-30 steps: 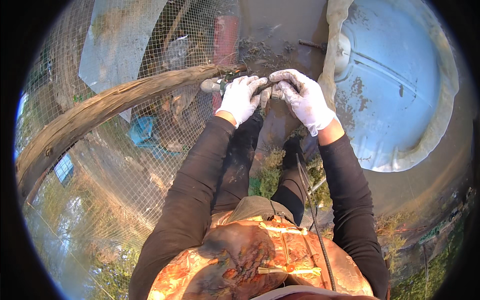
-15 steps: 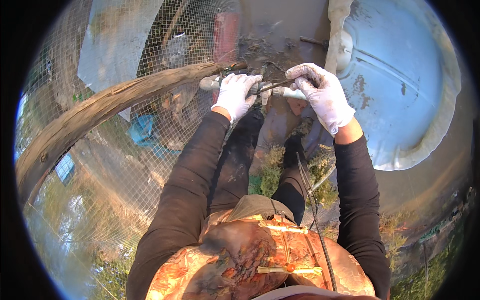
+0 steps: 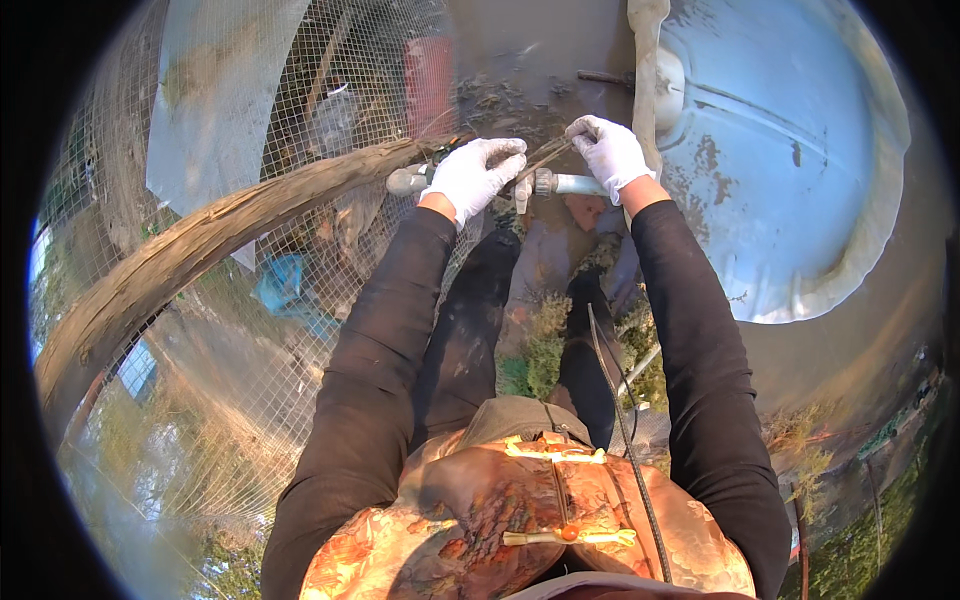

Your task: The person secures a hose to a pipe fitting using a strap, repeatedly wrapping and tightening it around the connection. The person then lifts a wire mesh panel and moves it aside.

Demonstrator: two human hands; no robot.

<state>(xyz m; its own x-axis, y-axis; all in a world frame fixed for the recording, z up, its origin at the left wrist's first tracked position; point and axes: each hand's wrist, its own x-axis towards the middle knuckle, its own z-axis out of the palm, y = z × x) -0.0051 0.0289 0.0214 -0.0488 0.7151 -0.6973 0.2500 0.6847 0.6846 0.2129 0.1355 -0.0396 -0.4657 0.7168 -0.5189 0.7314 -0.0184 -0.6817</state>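
Note:
Both my hands wear white gloves and are held at a pipe beyond my knees. My left hand [image 3: 474,181] is closed beside the pipe's grey elbow end [image 3: 403,182], pinching one end of a thin brownish strip [image 3: 548,156]. My right hand [image 3: 608,154] pinches the strip's other end, above the white pipe [image 3: 580,185]. The strip runs slantwise between the hands; its exact material cannot be made out. Below it are a ribbed coupling [image 3: 543,181] and a pale valve handle [image 3: 523,192]. The left fingers hide part of the pipe.
A bent wooden pole [image 3: 230,220] leans along wire mesh [image 3: 330,250] on the left. A large blue basin-like shell [image 3: 790,160] with a pale rim lies at the right. Muddy water [image 3: 540,40] spreads beyond the pipe. Plants [image 3: 540,350] grow between my legs.
My right hand has moved left and away from me, and its fingers have turned. The strip now looks shorter and lighter. My left hand stays by the pipe. The whole view has shifted slightly.

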